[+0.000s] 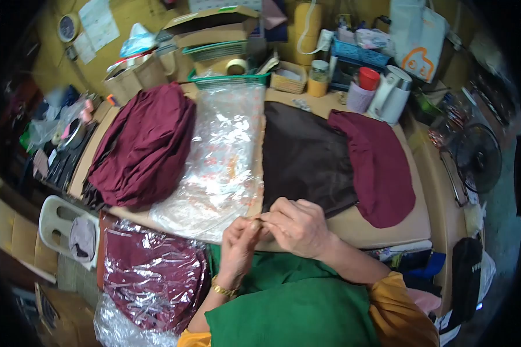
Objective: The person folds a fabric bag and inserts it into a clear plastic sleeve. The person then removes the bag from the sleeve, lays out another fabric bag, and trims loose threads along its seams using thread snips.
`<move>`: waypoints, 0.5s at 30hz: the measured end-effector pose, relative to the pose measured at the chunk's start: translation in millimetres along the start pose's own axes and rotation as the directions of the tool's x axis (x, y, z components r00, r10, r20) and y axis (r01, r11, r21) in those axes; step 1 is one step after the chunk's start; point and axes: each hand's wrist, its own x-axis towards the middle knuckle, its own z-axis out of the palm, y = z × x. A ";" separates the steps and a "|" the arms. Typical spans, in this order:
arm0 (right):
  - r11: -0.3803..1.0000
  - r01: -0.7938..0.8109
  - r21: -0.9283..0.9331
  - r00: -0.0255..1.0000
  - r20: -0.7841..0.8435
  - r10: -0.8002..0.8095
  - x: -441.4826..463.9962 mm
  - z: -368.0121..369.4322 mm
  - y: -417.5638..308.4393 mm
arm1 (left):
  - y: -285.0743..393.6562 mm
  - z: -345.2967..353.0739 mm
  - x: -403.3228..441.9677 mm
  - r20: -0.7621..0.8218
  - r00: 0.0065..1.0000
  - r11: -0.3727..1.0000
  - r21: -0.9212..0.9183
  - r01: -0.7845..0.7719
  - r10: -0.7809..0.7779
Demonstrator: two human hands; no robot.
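Observation:
My left hand [239,243] and my right hand [300,227] meet over the table's front edge, fingertips pinched together. Whatever lies between the fingers is too small to make out. Just beyond them lies dark brown cloth [307,156], spread flat. A folded maroon piece of fabric [379,168] adjoins it on the right. To the left, clear plastic bags [223,150] with red print lie in a shiny flat stack. Farther left sits a heap of maroon cloth [145,144].
Maroon fabric in clear plastic [153,272] lies at lower left, beside a white plastic chair [63,222]. Along the back stand a green basket [228,78], a yellow-filled jar [318,79] and an electric kettle [392,95]. A fan [477,156] is at right.

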 end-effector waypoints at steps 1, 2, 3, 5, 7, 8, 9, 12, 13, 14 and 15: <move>0.988 -0.097 0.123 0.995 0.049 0.092 -4.4 -0.5 4.0 | 7.9 -0.5 0.5 -0.074 0.997 0.992 0.127 -0.001 0.010; 0.972 -0.202 0.122 0.977 0.094 0.191 -6.7 -2.9 7.5 | 14.6 7.0 -4.1 -0.414 0.905 0.996 -0.024 0.090 -0.092; 0.946 -0.301 0.121 0.949 0.135 0.285 -8.4 -6.0 12.2 | 3.7 -54.5 1.7 -0.158 0.983 0.989 -0.125 0.074 -0.093; 0.914 -0.406 0.006 0.900 0.176 0.399 -23.0 -3.7 29.4 | 13.8 -65.5 9.1 -0.314 0.941 0.990 0.102 -0.096 0.124; 0.884 -0.449 -0.132 0.826 0.316 0.467 -54.7 21.5 51.9 | 13.5 -54.8 10.9 -0.284 0.959 0.981 0.188 0.045 0.011; 0.871 -0.473 -0.133 0.774 0.408 0.483 -66.5 33.2 49.0 | 7.5 -51.2 11.9 -0.169 0.984 0.914 0.406 0.011 0.063; 0.889 -0.434 -0.144 0.784 0.425 0.452 -70.7 34.3 40.1 | -0.7 -47.8 12.1 -0.045 0.995 0.799 0.599 -0.048 0.093; 0.907 -0.417 0.051 0.842 0.397 0.365 -77.3 37.9 25.9 | 6.6 -21.4 16.5 -0.044 0.998 0.175 0.983 0.051 -0.046; 0.891 -0.436 0.128 0.819 0.466 0.334 -74.5 33.8 21.9 | 9.8 -18.5 19.5 -0.079 0.984 -0.016 0.997 0.078 -0.162; 0.868 -0.454 0.203 0.797 0.529 0.294 -71.8 29.0 20.1 | 8.8 -18.9 20.7 -0.076 0.983 -0.018 0.997 0.074 -0.169; 0.865 -0.460 0.201 0.795 0.528 0.299 -70.8 25.1 19.2 | 7.8 -20.0 21.8 -0.050 0.988 0.337 0.937 0.097 -0.144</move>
